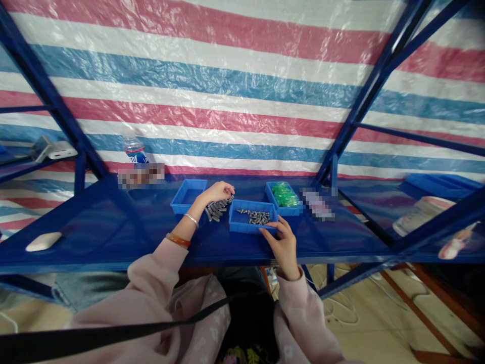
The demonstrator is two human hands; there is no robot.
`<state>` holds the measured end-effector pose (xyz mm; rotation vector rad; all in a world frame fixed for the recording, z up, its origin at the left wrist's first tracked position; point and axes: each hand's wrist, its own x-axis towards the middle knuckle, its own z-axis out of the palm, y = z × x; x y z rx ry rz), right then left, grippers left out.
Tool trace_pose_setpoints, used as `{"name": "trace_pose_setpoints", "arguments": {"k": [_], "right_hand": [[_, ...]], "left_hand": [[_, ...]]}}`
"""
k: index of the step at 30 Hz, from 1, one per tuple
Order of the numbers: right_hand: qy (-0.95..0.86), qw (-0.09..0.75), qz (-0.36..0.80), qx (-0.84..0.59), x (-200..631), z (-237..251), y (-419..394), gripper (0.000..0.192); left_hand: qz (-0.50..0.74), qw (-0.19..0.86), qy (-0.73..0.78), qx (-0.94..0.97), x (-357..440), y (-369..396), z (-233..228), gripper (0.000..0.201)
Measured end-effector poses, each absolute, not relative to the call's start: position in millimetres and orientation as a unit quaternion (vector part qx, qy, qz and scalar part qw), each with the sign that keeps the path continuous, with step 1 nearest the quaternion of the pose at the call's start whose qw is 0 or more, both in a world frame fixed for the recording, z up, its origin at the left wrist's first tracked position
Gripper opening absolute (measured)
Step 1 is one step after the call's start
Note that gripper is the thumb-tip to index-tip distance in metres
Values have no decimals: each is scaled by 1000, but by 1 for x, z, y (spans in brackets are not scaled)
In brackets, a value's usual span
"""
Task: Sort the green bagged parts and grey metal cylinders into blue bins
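Observation:
My left hand rests curled over a heap of small grey metal pieces lying on the blue shelf, fingers closed around some of them. My right hand touches the front right corner of a blue tray that holds several grey metal pieces; its fingers are apart. An empty-looking blue tray stands just left of my left hand. A third blue tray with green bagged parts sits behind and to the right.
A water bottle stands at the shelf's back left. A white oblong object lies near the front left edge. Blue frame posts rise on both sides before a striped tarp. A neighbouring shelf at right holds a blue tray and a jar.

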<state>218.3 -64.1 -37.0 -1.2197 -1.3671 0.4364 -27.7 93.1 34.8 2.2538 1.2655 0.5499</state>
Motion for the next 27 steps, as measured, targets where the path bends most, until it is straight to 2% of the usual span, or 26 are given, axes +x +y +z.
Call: {"name": "trace_pose_setpoints", "arguments": {"k": [13, 27], "right_hand": [[-587, 589, 191, -521, 218, -36, -65, 18], [-588, 591, 190, -519, 218, -36, -65, 20]], "left_hand": [[124, 170, 479, 852, -25, 89, 29, 25], [109, 141, 468, 865, -22, 92, 25, 21]]}}
